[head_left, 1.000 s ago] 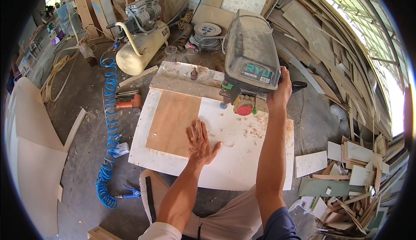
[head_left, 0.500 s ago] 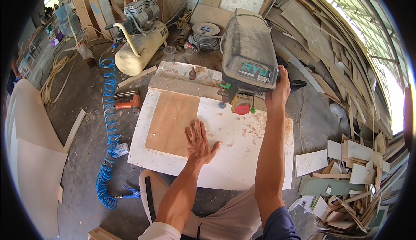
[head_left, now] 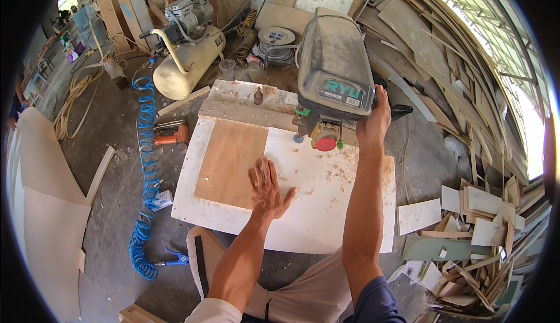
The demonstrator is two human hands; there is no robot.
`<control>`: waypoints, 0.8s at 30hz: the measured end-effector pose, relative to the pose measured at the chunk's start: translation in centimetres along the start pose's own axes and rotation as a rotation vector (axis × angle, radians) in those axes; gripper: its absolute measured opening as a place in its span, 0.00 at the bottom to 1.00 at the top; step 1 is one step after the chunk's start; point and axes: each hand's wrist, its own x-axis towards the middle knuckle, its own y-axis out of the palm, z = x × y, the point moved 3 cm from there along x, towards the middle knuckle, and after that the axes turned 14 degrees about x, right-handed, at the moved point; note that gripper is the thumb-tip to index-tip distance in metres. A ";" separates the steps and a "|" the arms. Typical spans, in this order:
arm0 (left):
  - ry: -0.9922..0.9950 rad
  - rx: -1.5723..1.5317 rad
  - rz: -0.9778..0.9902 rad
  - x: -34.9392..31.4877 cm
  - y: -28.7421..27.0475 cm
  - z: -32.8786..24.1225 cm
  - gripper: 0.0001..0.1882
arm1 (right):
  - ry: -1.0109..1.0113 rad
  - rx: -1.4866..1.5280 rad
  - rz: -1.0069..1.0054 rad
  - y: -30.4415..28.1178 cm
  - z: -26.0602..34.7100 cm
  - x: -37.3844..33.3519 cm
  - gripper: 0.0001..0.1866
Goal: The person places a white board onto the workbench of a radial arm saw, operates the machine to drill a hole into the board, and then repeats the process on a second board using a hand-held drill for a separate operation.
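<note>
My left hand (head_left: 269, 189) lies flat with fingers apart across the right edge of a thin brown plywood panel (head_left: 230, 162); its thumb rests on the white board (head_left: 315, 229) underneath. The panel's far edge meets a wooden strip (head_left: 251, 117) along the back of the board. My right hand (head_left: 374, 119) is curled against the right side of a dusty, dark drill press (head_left: 332, 60), beside a black handle (head_left: 401, 112). Some of its fingertips are hidden behind the housing. Below the housing show a red round knob (head_left: 325, 143) and green parts. Wood chips litter the board.
A cream air compressor (head_left: 189, 63) stands at the far left. A coiled blue air hose (head_left: 149, 165) runs to a blue blow gun (head_left: 175, 257). An orange nail gun (head_left: 174, 136) lies beside the board. Wood offcuts (head_left: 466, 224) are heaped at right. Another person's hand (head_left: 13, 123) shows far left.
</note>
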 end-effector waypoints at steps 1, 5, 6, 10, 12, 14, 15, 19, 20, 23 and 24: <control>0.001 0.005 0.008 0.0 -0.2 0.0 0.55 | 0.000 0.001 0.001 0.0 0.0 0.0 0.12; 0.001 0.016 0.025 0.0 -0.4 0.0 0.55 | 0.002 0.003 -0.003 0.2 0.1 -0.2 0.12; -0.001 0.017 0.022 0.0 -0.4 0.0 0.55 | 0.002 0.004 -0.006 0.3 0.1 -0.3 0.12; -0.002 0.021 0.027 0.0 -0.5 0.0 0.55 | -0.017 -0.002 -0.005 -0.1 -0.1 0.0 0.12; 0.000 0.020 0.027 0.0 -0.6 -0.1 0.55 | -0.004 0.028 0.035 -1.4 -0.3 0.6 0.12; 0.001 0.018 0.018 0.0 -0.6 -0.1 0.55 | 0.007 0.045 0.058 -1.8 -0.4 0.9 0.12; 0.002 0.020 0.017 0.0 -0.6 -0.1 0.55 | 0.010 0.045 0.061 -2.0 -0.5 1.0 0.12; 0.003 0.023 0.018 0.0 -0.4 -0.1 0.55 | 0.000 0.014 0.032 -1.5 -0.3 0.6 0.12; 0.003 0.021 0.019 0.0 -0.4 0.0 0.55 | -0.001 0.009 0.015 -1.0 -0.3 0.3 0.11; 0.000 0.027 0.028 0.0 -0.5 0.0 0.55 | -0.006 -0.005 -0.014 -0.2 -0.2 -0.1 0.11; 0.001 0.025 0.024 0.0 -0.5 0.0 0.55 | -0.010 -0.009 -0.009 -0.2 -0.1 -0.2 0.12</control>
